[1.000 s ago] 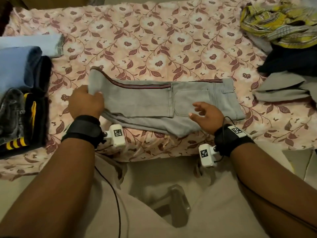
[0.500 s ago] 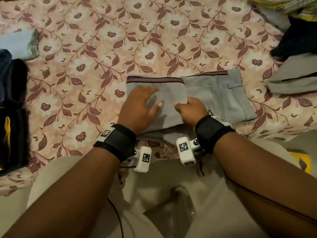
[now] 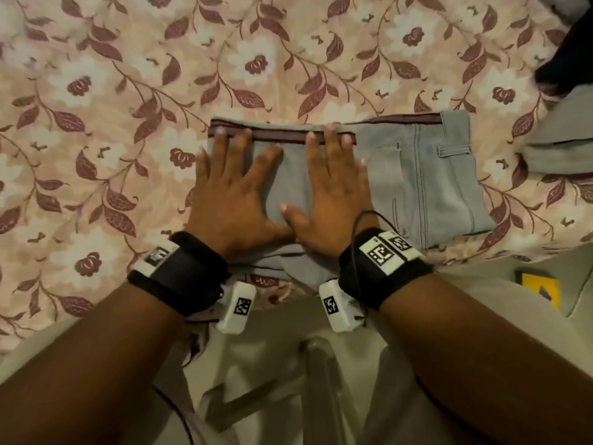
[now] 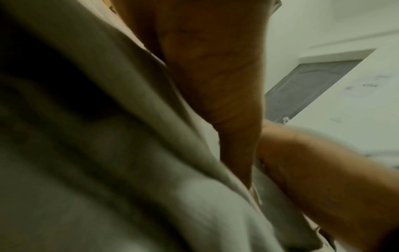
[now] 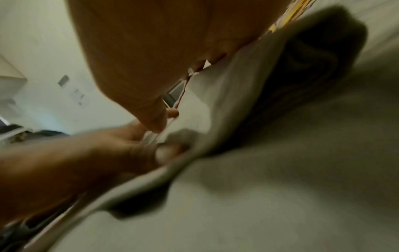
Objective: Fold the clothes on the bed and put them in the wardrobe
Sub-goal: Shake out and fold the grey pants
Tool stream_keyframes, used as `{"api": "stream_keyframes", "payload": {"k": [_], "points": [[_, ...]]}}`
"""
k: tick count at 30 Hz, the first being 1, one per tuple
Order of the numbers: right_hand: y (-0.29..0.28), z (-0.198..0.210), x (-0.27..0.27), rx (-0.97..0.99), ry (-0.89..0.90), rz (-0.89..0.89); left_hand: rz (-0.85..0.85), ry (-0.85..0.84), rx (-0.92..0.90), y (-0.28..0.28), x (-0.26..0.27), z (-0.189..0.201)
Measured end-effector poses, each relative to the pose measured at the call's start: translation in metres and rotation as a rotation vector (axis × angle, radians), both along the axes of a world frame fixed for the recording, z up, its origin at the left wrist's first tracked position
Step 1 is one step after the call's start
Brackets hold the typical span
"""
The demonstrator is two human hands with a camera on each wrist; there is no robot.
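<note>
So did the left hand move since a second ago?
Yes. The left hand slid rightward along the grey trousers, from their left end to beside the right hand.

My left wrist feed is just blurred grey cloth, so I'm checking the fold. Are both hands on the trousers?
Observer: Yes, the left hand and right hand lie flat, fingers spread, on the grey trousers.
Operator: Which part is under them?
Observer: The folded-over leg; the pocket end lies uncovered to their right.
Operator: More clothes nearby?
Observer: A dark garment and a grey garment lie further right on the bed.
</note>
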State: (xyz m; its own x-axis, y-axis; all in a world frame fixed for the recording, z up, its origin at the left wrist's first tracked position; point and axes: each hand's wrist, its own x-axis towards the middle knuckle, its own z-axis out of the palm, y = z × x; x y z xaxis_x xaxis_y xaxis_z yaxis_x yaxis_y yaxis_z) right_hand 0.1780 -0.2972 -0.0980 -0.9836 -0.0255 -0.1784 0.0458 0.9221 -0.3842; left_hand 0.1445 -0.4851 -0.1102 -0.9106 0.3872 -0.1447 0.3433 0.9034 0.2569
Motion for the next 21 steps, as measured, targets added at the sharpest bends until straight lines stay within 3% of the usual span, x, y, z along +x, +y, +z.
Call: {"api": "stream_keyframes", "payload": {"k": [4,11,17,21], "points": [[0.011,-0.024,-0.008,0.042,-0.090,-0.083,-0.004,-0.077,0.075,-0.010,-0.015,-0.017],[0.012,-0.037,-0.014,0.053,-0.140,-0.078,0.009,-0.134,0.082,-0.008,-0.020,-0.022],[0.001,-0.015,-0.003,0.152,-0.068,-0.063,0.016,-0.140,0.081,-0.010,-0.019,-0.021],[0.013,-0.018,0.013,0.150,-0.192,-0.034,0.022,-0.151,0.078,-0.010,-0.018,-0.017]]}}
